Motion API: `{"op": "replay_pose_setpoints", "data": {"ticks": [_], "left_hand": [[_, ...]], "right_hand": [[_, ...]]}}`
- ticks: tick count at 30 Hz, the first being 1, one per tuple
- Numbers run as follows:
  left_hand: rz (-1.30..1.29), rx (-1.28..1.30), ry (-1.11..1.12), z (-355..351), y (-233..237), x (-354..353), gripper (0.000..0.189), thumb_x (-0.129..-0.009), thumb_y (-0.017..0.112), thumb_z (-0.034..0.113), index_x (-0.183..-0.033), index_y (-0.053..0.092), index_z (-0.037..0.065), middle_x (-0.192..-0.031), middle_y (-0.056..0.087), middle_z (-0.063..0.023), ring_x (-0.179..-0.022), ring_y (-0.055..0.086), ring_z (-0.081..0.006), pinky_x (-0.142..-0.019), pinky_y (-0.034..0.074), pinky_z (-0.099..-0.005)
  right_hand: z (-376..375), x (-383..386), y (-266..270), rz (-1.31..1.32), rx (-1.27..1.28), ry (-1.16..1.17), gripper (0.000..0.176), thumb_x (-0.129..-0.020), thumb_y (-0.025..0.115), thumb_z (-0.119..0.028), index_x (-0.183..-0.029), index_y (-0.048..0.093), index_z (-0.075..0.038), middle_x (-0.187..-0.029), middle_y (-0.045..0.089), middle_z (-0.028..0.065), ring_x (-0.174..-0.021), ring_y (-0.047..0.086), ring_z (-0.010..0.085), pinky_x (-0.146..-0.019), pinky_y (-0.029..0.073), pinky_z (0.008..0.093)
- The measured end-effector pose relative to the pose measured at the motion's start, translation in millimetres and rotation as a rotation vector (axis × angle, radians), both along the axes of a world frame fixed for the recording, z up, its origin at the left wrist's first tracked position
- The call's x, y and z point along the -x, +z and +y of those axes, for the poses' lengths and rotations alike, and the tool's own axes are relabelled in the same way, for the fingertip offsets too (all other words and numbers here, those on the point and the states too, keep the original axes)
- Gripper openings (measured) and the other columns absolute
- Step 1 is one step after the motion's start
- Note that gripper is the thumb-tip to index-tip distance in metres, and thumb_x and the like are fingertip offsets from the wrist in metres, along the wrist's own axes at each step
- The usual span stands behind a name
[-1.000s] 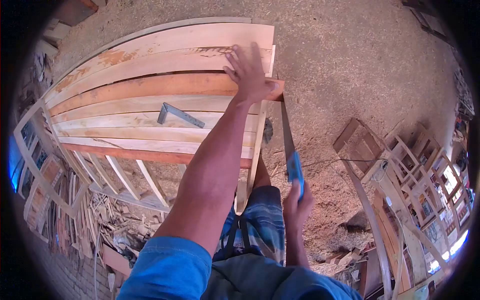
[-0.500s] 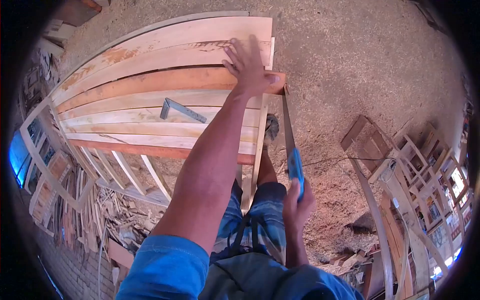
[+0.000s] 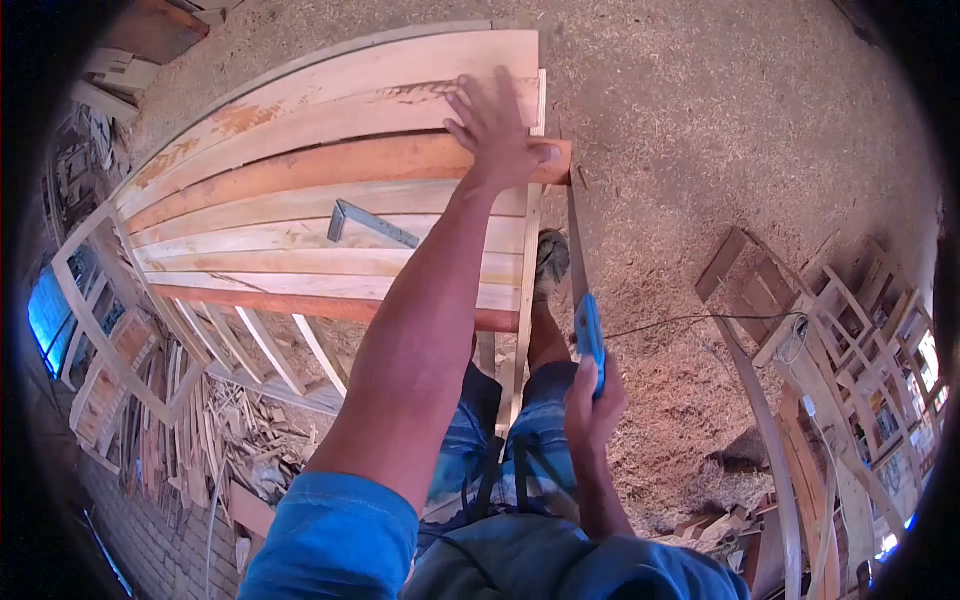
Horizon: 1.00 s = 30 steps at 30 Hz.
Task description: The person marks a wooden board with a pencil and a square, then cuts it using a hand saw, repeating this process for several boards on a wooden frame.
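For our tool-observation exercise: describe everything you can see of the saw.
The saw has a long, narrow, dull grey blade, seemingly metal, and a bright blue handle, perhaps plastic. It shows edge-on, so no teeth can be made out. The right hand grips the handle. The blade runs away from the person to the right end of a reddish plank, where its tip meets the wood.

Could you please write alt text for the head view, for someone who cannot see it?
The person's left hand presses flat on a reddish-brown wooden plank while the right hand grips a blue-handled handsaw whose blade meets the plank's end. A grey metal square lies on the pale planks nearby.
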<state>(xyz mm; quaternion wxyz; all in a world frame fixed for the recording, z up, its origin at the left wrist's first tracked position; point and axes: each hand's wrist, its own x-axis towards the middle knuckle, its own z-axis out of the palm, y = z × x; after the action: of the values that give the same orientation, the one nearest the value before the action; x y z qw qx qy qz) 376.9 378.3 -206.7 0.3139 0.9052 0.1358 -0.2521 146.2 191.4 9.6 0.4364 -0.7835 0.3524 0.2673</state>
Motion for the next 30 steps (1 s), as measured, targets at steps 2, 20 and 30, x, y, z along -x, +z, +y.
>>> {"op": "replay_pose_setpoints", "data": {"ticks": [2,20,30], "left_hand": [[-0.003,-0.005,-0.011,1,0,-2,0.146,-0.080,0.093,0.044,-0.171,-0.017,0.016,-0.166,-0.037,-0.0370,-0.148,-0.042,-0.0586,-0.117,-0.017,-0.0769],[-0.471,0.659,0.761,222,106,45,0.088,-0.107,0.063,0.047,-0.170,0.022,0.001,-0.173,0.026,-0.0272,-0.164,0.022,-0.0296,-0.130,0.023,-0.0391],[-0.024,0.082,1.443,358,-7,93,0.089,-0.097,0.078,0.046,-0.159,0.035,-0.002,-0.154,0.050,-0.0246,-0.143,0.051,-0.0378,-0.113,0.048,-0.0495]], "right_hand": [[5,-16,-52,-0.192,0.076,0.124,0.035,-0.108,0.061,-0.028,-0.120,0.073,0.003,-0.082,0.072,0.0183,-0.073,0.070,0.0259,-0.069,0.055,0.0413],[46,80,-160,-0.722,-0.042,1.158,0.058,-0.099,0.062,-0.012,-0.156,0.053,-0.008,-0.129,0.064,0.0186,-0.123,0.062,0.0364,-0.113,0.041,0.0593],[121,18,-211,-0.731,0.076,1.201,0.067,-0.089,0.076,-0.011,-0.153,0.055,-0.011,-0.138,0.061,0.0210,-0.134,0.055,0.0413,-0.112,0.045,0.0550]]}}
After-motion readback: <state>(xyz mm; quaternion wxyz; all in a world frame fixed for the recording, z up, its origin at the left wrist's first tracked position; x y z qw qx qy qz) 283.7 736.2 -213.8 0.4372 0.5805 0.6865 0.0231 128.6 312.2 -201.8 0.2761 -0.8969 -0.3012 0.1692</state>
